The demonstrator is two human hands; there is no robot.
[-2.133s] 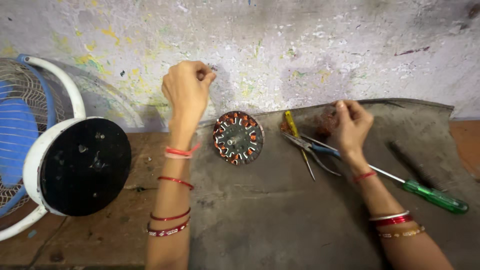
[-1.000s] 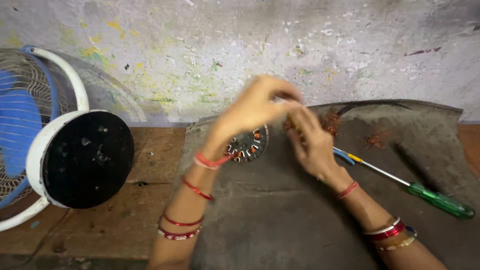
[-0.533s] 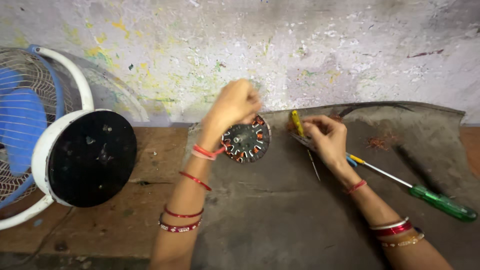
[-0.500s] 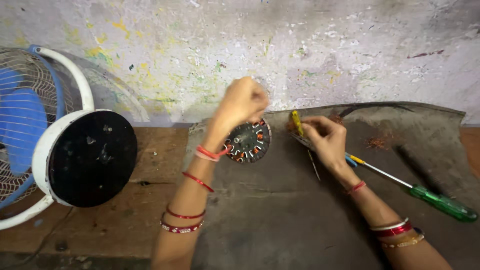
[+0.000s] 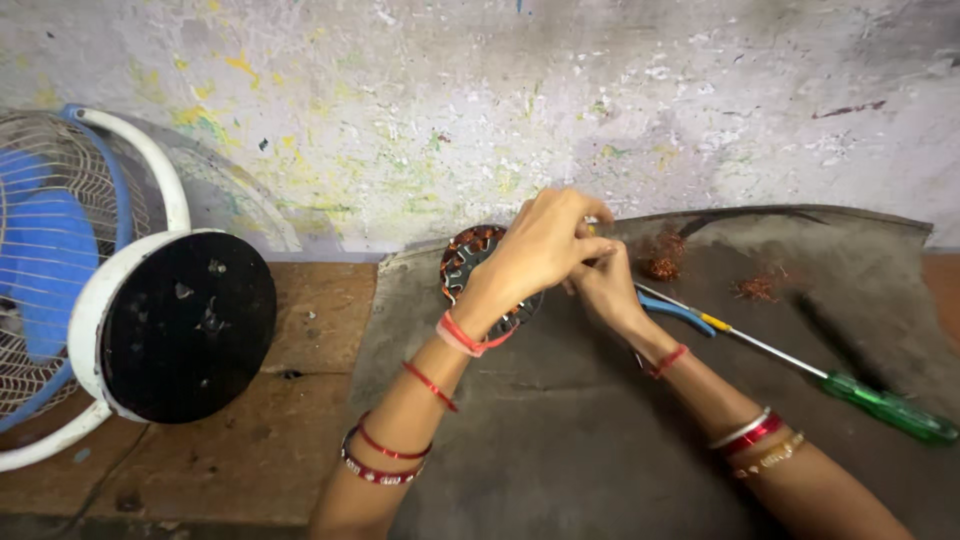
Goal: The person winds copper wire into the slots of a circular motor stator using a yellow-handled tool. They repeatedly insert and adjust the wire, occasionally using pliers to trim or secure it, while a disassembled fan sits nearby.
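A round motor stator with copper windings stands tilted on the grey mat, half hidden behind my left hand. That hand's fingertips are pinched together just right of the stator, on what looks like a thin wire strand. My right hand sits under it, fingers curled up against the left fingertips; what it holds is hidden. Both wrists wear red bangles.
Blue-handled pliers and a green-handled screwdriver lie right of my hands. Copper wire scraps sit near the wall. A blue table fan with a black round base lies at left on the wooden floor.
My hands have come together over the stator's right side. The stator has tipped up and shifted slightly; my right hand has moved left, away from the pliers.
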